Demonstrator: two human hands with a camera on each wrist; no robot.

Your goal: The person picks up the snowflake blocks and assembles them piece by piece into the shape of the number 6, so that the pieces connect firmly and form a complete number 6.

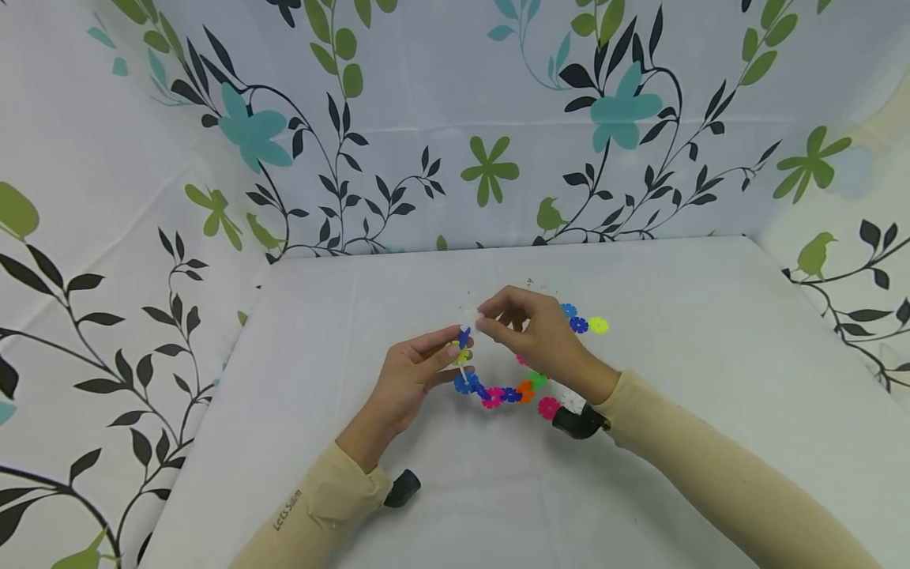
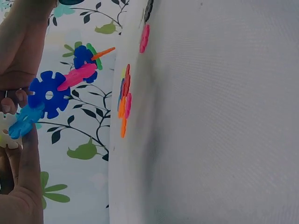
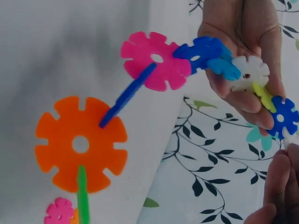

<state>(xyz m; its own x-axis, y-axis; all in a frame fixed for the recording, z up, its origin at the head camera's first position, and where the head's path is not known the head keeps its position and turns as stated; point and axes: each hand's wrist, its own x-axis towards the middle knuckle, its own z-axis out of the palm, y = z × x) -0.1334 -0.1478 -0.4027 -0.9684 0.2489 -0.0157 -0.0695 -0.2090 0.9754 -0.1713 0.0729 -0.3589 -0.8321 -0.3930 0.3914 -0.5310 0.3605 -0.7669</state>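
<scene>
A chain of interlocking flower discs curves between the hands, with blue (image 3: 281, 116), yellow (image 3: 264, 96), white (image 3: 250, 73), pink (image 3: 156, 58) and orange (image 3: 80, 144) discs slotted edge to edge. My left hand (image 1: 407, 378) pinches the chain near its upper end, at the yellow and blue discs. My right hand (image 1: 543, 336) is just across from it, thumb and fingertips pinching a whitish disc (image 3: 290, 138) beside the end blue disc. That whitish disc is mostly hidden by the fingers, and I cannot tell whether it is slotted in. The chain's green disc (image 3: 83, 196) hangs lowest.
Loose discs, including a yellow one (image 1: 599, 325) and a dark blue one (image 1: 579, 325), lie on the white table (image 1: 675, 316) beyond my right hand. A pink disc (image 1: 549, 408) appears beside the right wrist's black camera mount (image 1: 577, 423). A leaf-patterned cloth (image 1: 398, 126) hangs behind.
</scene>
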